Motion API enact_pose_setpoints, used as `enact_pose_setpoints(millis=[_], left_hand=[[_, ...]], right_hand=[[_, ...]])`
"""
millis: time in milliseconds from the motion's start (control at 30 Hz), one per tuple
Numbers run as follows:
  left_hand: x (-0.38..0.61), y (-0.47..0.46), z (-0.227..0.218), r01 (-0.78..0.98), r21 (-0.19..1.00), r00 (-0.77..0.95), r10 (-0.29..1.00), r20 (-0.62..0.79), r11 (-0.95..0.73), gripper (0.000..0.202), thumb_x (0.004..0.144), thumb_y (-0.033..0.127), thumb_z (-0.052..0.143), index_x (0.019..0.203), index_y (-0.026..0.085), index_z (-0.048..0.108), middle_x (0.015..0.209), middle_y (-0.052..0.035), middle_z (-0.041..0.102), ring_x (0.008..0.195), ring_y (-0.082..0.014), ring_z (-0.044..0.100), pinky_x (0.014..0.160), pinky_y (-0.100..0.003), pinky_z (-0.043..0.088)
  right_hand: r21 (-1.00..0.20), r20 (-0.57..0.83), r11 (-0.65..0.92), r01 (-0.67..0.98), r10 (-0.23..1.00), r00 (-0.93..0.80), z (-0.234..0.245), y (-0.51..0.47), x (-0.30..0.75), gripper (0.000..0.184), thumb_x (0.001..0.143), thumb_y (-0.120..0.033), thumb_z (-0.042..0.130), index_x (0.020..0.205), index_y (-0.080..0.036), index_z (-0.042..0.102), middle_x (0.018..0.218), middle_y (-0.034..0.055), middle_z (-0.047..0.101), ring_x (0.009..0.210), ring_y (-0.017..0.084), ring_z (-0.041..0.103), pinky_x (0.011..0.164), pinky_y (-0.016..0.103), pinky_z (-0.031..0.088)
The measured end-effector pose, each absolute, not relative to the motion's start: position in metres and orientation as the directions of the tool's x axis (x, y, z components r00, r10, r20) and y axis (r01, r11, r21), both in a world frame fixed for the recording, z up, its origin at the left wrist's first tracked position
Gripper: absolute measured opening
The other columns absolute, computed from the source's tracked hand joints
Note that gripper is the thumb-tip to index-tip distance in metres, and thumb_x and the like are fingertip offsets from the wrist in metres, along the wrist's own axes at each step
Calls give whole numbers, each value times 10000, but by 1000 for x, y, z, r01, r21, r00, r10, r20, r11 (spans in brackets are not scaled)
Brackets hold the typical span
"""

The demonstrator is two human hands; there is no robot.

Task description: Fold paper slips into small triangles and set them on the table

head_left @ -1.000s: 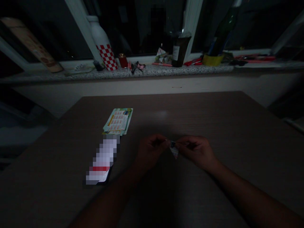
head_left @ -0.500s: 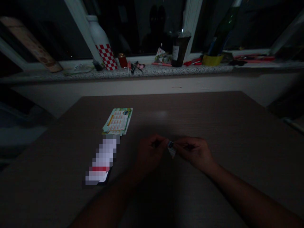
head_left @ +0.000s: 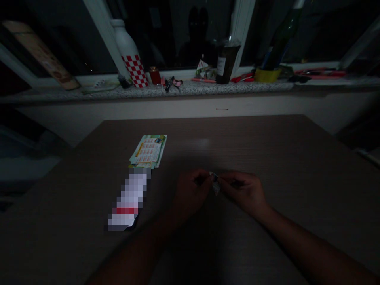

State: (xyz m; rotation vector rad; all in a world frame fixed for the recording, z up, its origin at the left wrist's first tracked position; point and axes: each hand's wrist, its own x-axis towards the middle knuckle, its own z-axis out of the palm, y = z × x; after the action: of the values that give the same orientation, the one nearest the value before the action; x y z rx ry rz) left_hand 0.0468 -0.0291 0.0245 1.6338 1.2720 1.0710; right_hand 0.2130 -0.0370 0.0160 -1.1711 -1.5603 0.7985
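Note:
Both my hands meet over the middle of a dark wooden table [head_left: 267, 142]. My left hand [head_left: 191, 194] and my right hand [head_left: 242, 190] each pinch a small folded scrap of paper [head_left: 215, 184] between thumb and fingertips, holding it just above the tabletop. The scrap is pale with a dark mark at its top. The room is very dim, so finer detail is lost.
A small printed calendar card [head_left: 148, 151] lies left of my hands, with a blurred-out phone [head_left: 128, 200] just below it. The windowsill [head_left: 89, 93] behind carries a red-and-white checked bottle [head_left: 130, 55], a dark cup [head_left: 225, 61], a green bottle [head_left: 279, 37] and several small items.
The paper scrap has shrunk in view and sits a little higher between my fingertips. Both hands have shifted slightly forward and closer together.

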Motion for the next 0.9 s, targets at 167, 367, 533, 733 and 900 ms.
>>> enact_pose_setpoints(millis=[167, 367, 533, 733, 900], left_hand=[[49, -25, 22, 114, 992, 186, 982, 32, -53, 199, 767, 344, 640, 801, 150, 666, 745, -24, 681, 694, -145, 620, 653, -239, 471], [51, -26, 24, 204, 978, 198, 980, 13, -54, 193, 774, 326, 622, 712, 145, 647, 654, -9, 645, 620, -129, 587, 587, -219, 436], [51, -26, 24, 239, 970, 150, 989, 4, -40, 224, 760, 357, 630, 719, 138, 655, 659, -12, 644, 619, -131, 579, 584, -219, 424], [49, -23, 18, 133, 991, 275, 961, -44, 7, 273, 792, 378, 590, 695, 129, 642, 648, -12, 636, 607, -122, 567, 592, -216, 419], [51, -26, 18, 226, 971, 227, 974, 24, -77, 273, 815, 383, 569, 734, 134, 646, 667, -13, 634, 625, -125, 564, 600, -217, 415]], right_hand=[[-950, 249, 253, 183, 967, -49, 16, -36, 213, 139, 762, -303, 668, 755, -170, 706, 604, 25, 690, 497, 132, 614, 439, 215, 469], [-925, 286, 291, 244, 957, -58, 14, -36, 213, 103, 769, -261, 659, 765, -171, 708, 627, 21, 693, 530, 124, 620, 486, 207, 479], [-937, 262, 265, 226, 964, -42, 14, -36, 213, 115, 767, -282, 659, 770, -178, 707, 635, 18, 695, 531, 122, 619, 488, 203, 475], [-980, 180, 181, 77, 983, -22, 12, -33, 213, 147, 752, -317, 672, 777, -175, 701, 667, 32, 711, 565, 137, 645, 519, 221, 506], [-980, 192, 190, 62, 981, 27, 14, -34, 211, 152, 729, -320, 689, 747, -170, 699, 632, 25, 697, 526, 127, 625, 481, 212, 485]])
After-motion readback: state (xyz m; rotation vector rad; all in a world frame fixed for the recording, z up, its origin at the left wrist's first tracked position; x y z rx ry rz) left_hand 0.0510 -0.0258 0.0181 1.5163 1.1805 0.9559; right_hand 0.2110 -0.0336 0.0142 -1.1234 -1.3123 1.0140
